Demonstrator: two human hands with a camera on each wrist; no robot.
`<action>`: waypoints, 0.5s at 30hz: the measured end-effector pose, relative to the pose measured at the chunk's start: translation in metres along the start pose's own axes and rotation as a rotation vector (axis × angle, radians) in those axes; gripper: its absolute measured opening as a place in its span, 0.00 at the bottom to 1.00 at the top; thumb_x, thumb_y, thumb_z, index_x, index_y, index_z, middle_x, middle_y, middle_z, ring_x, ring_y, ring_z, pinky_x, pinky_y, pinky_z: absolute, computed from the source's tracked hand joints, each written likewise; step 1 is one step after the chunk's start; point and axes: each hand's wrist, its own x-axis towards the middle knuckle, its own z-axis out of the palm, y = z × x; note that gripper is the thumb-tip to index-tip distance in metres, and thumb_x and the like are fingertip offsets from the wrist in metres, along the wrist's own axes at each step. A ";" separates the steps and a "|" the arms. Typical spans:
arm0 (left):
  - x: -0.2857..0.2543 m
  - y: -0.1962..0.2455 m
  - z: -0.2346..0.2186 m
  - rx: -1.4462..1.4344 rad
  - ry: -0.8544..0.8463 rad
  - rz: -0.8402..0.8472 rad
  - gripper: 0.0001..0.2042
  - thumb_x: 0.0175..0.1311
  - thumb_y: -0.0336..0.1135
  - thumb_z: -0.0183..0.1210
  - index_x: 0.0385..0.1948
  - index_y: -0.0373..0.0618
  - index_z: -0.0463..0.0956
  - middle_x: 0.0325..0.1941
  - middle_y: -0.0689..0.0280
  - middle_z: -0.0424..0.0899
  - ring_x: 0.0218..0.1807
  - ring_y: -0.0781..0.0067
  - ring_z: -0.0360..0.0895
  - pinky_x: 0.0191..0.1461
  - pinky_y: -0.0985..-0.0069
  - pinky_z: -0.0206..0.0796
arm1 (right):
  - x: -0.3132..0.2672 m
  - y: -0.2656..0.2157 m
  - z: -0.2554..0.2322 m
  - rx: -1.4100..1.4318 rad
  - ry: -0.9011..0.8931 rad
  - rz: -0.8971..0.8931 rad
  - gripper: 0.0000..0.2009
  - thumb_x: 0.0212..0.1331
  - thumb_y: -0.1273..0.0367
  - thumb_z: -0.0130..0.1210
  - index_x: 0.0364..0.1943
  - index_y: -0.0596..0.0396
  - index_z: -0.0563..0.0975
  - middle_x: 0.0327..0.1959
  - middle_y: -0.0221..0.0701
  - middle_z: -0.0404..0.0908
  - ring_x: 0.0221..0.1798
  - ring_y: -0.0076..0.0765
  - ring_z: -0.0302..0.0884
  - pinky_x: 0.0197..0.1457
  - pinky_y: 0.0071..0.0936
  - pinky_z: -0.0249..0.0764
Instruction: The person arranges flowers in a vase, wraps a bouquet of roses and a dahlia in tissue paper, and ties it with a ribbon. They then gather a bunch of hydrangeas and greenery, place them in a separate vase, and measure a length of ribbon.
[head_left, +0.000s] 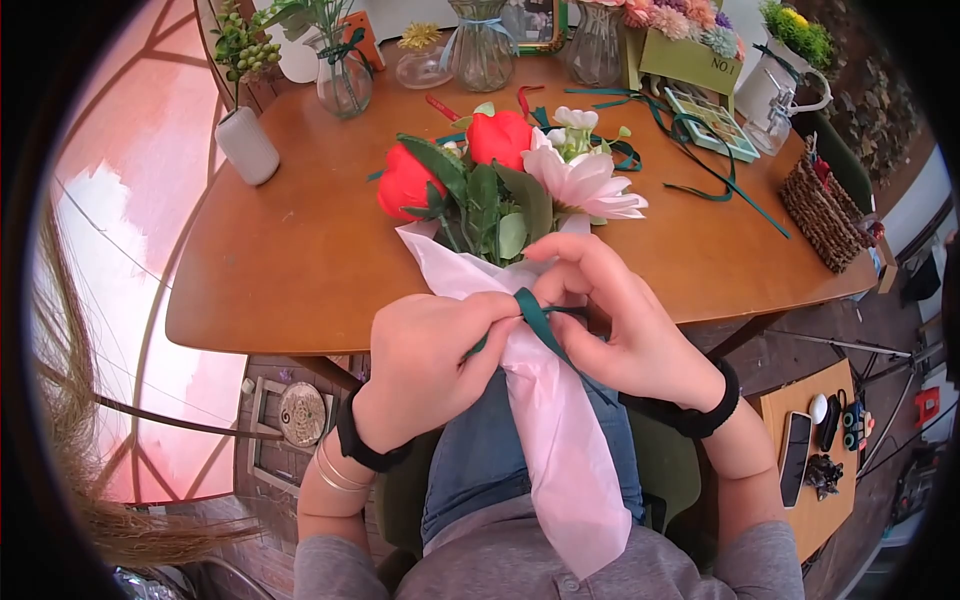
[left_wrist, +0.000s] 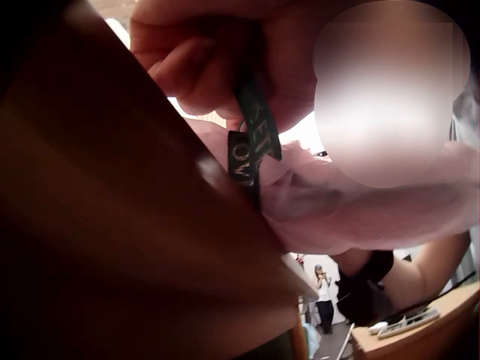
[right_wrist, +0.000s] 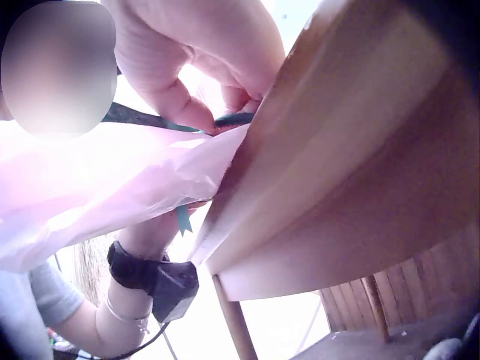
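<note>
A bouquet wrapped in pale pink paper (head_left: 570, 450) slants from the table edge down over the person's lap. Two red flowers (head_left: 500, 138), a pale pink flower (head_left: 585, 180) and green leaves (head_left: 483, 200) show at its top. Around the narrow waist of the paper runs a dark green ribbon (head_left: 535, 318). The left hand (head_left: 425, 355) grips the ribbon at the waist, with its lettered tails (left_wrist: 259, 127) hanging below the curled fingers. On the other side the right hand (head_left: 630, 325) pinches the ribbon between thumb and fingers, close to the left fingertips.
The wooden table (head_left: 270, 270) lies just beyond both hands. Loose green ribbons (head_left: 715, 150) lie at its right, near a woven basket (head_left: 825, 205). Glass vases (head_left: 482, 50) line the back, and a white vase (head_left: 247, 147) stands left. A small side table (head_left: 820, 480) holds a phone (head_left: 796, 460).
</note>
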 end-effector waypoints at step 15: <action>0.010 -0.003 -0.005 -0.651 -0.127 -0.372 0.04 0.54 0.26 0.51 0.26 0.35 0.72 0.23 0.72 0.73 0.26 0.88 0.65 0.29 0.89 0.58 | 0.014 0.000 -0.007 -0.352 0.017 -0.134 0.14 0.42 0.78 0.51 0.37 0.57 0.67 0.19 0.34 0.69 0.26 0.38 0.68 0.30 0.29 0.65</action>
